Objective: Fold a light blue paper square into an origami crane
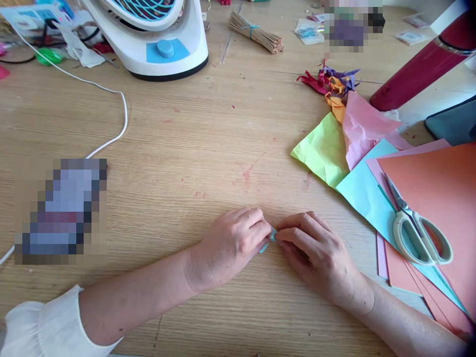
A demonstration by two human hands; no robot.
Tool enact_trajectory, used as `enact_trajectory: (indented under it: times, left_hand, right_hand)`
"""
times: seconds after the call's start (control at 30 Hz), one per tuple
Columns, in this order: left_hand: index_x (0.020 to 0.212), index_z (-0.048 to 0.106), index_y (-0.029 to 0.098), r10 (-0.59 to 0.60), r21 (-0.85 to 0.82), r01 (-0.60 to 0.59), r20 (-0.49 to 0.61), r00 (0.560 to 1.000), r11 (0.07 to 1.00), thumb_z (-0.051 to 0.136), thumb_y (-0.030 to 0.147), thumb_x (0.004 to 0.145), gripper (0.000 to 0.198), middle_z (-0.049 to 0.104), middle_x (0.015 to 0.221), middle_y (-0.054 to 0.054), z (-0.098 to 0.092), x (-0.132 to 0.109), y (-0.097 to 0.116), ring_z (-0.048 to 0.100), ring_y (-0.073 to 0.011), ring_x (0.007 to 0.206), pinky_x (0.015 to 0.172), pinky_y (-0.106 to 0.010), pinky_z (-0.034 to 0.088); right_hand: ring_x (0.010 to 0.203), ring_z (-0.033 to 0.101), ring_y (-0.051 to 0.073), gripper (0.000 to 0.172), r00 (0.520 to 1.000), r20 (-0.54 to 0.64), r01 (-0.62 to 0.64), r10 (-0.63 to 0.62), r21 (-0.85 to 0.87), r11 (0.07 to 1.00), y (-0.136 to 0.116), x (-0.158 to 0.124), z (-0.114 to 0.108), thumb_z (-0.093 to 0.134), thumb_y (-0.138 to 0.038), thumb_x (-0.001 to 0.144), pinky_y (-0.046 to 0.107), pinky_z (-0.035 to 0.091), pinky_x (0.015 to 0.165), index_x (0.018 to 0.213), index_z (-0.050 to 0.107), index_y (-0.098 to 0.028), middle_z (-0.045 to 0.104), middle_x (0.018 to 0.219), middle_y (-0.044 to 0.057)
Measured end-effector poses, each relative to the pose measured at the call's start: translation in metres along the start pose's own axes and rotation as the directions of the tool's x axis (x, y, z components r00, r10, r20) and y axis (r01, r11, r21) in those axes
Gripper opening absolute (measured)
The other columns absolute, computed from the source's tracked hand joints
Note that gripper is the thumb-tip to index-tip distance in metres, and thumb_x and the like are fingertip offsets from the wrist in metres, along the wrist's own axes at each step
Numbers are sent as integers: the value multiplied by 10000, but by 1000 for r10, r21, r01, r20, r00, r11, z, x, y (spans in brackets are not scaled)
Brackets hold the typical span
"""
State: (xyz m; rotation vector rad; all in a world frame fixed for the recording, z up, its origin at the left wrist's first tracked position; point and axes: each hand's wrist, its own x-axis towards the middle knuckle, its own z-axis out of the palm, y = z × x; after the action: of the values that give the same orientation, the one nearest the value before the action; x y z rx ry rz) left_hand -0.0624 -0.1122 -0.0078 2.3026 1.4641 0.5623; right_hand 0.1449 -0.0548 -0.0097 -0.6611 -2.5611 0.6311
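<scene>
Between my two hands, low over the table, is a small light-blue paper strip (273, 235). My left hand (238, 235) has its fingers closed on the strip's left part, and a short blue end pokes out below them. From the other side, my right hand (316, 248) pinches the strip between thumb and fingertips. The fingers hide most of the paper, so its folded shape cannot be made out. Scissors (418, 228) with pale handles lie on coloured paper to the right, apart from both hands.
Orange paper sheets (446, 183), a blue sheet (372, 193) and a green sheet (323, 151) lie at right. Folded paper pieces (334, 87) and a red flask (420, 69) are behind. A white fan (163, 49), bundled sticks (256, 32) and a phone (61, 208) with cable stand farther off.
</scene>
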Motion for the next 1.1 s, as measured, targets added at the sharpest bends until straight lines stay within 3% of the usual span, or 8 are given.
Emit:
enact_trajectory:
  times: [0.43,0.73,1.1]
  left_hand:
    - [819,553,160,100,271,-82,-52,994,959,474,68,953,181,527,796,-27,7,-4,2,506,-170,699,653,-307,425]
    - [839,546,167,41,269,-32,-25,999,963,445,192,1005,197,540,815,-39,7,-1,6,535,-190,717,641,-324,435]
    - [842,543,171,-53,218,55,-17,998,974,473,213,978,159,558,842,-41,7,5,8,561,-196,741,659,-336,455]
  right_hand:
    - [844,541,185,73,990,-27,-137,140,72,988,-7,6,2,590,-109,912,357,468,760,889,608,-176,603,920,60]
    - [849,537,182,77,972,-19,-232,235,96,968,-7,7,4,557,-126,917,343,464,740,861,561,-179,553,951,66]
    - [850,541,183,72,969,-33,-242,246,102,965,-6,7,6,568,-126,913,333,471,727,877,552,-186,555,949,64]
